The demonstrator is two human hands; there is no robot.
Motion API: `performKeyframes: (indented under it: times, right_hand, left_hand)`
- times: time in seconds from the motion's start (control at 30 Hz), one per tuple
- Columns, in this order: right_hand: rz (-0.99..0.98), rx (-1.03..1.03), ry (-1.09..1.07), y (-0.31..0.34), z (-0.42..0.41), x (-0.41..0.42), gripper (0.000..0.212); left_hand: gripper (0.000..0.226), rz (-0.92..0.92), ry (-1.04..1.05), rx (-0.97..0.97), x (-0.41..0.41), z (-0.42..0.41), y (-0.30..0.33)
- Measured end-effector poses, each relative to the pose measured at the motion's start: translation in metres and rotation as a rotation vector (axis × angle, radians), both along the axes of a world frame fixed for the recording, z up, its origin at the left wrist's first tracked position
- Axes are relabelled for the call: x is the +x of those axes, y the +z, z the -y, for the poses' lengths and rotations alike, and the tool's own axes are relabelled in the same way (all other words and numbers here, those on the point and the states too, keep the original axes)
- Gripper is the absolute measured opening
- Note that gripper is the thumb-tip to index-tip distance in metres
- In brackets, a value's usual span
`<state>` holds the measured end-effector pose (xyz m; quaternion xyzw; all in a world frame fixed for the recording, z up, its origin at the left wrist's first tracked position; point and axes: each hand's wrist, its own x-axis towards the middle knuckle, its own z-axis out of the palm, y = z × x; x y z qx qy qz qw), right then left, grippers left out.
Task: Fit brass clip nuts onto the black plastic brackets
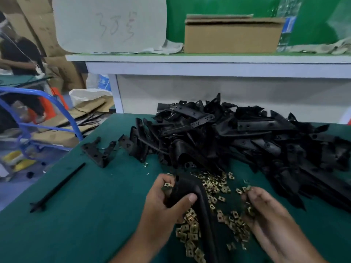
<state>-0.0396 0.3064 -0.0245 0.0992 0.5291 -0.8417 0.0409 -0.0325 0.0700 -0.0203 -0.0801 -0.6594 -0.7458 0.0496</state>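
Note:
My left hand (167,200) grips a long curved black plastic bracket (199,202) near its upper end, thumb across it; a brass clip nut (168,185) shows at my fingertips against the bracket. My right hand (266,211) pinches a brass clip nut (247,188) at its fingertips, and more nuts lie in its curled fingers. Loose brass clip nuts (214,185) are scattered on the green mat (91,215) between and below my hands. A big pile of black brackets (237,137) lies behind them.
Two separate black brackets (98,150) and a thin black rod (57,188) lie on the mat's left part. A white shelf (209,61) with a cardboard box (231,37) stands behind the pile. A blue cart frame (43,114) is off the table's left edge.

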Motion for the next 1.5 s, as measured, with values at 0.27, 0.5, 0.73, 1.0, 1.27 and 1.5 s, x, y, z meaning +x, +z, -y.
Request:
performKeyframes:
  times: [0.27,0.5,0.73,1.0,1.27,1.5]
  right_hand:
    - [0.137,-0.402,0.192,0.003,-0.010,0.006,0.009]
    - [0.081,-0.320,0.184,0.000,-0.010,0.004,0.020]
    - [-0.025,-0.186,0.284,-0.002,-0.008,0.009,0.027]
    - [-0.063,-0.054,0.294,-0.001,-0.007,0.012,0.012]
    - [-0.048,-0.029,0.301,-0.001,-0.008,0.010,0.018]
    - [-0.058,-0.022,0.301,-0.001,-0.008,0.011,0.014]
  left_hand:
    - [0.031,0.055,-0.386,-0.178,0.010,-0.011,-0.018]
    - [0.027,0.014,-0.335,-0.157,0.012,-0.013,-0.008]
    - [0.041,0.122,-0.433,-0.151,0.015,-0.019,-0.015]
    - [0.015,-0.170,-0.287,-0.436,0.019,-0.020,-0.015]
    - [0.015,-0.462,-0.189,-0.596,0.019,-0.024,-0.022]
    - [0.028,-0.389,-0.176,-0.555,0.021,-0.025,-0.018]
